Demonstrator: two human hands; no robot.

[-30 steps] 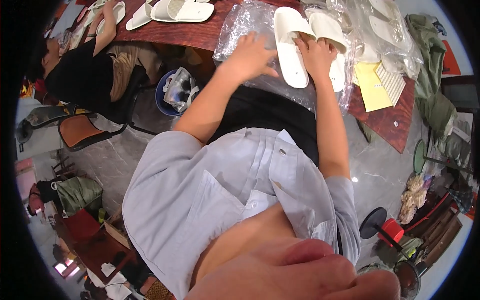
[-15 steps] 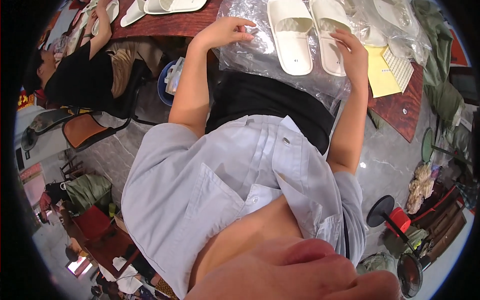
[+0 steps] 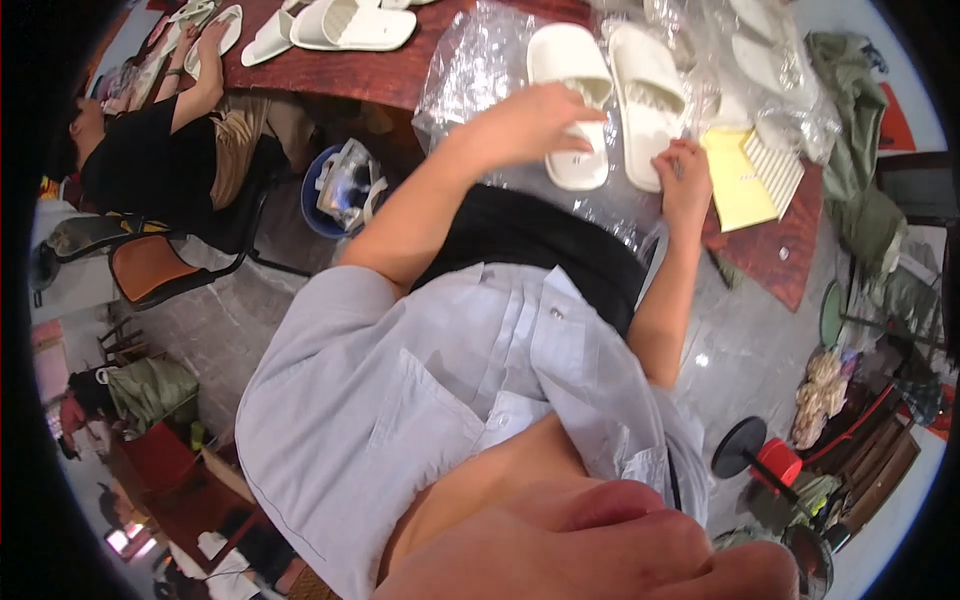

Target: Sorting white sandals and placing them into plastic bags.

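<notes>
1. Two white moulded foam slippers (image 3: pixel 605 95) are lying side by side on a crinkled clear plastic bag (image 3: pixel 475 70) on the table (image 3: pixel 340 75).
2. Two hands are resting on them: the left hand (image 3: pixel 530 125) and the right hand (image 3: pixel 685 180).
3. Two more white slippers (image 3: pixel 335 25) are sitting farther along the table.
4. One yellow paper sheet (image 3: pixel 735 185) is lying beside one white ribbed sole (image 3: pixel 775 170).

Bare red tabletop (image 3: pixel 330 75) left of slippers (image 3: pixel 570 100); bagged slippers (image 3: pixel 760 60) crowding right.
</notes>
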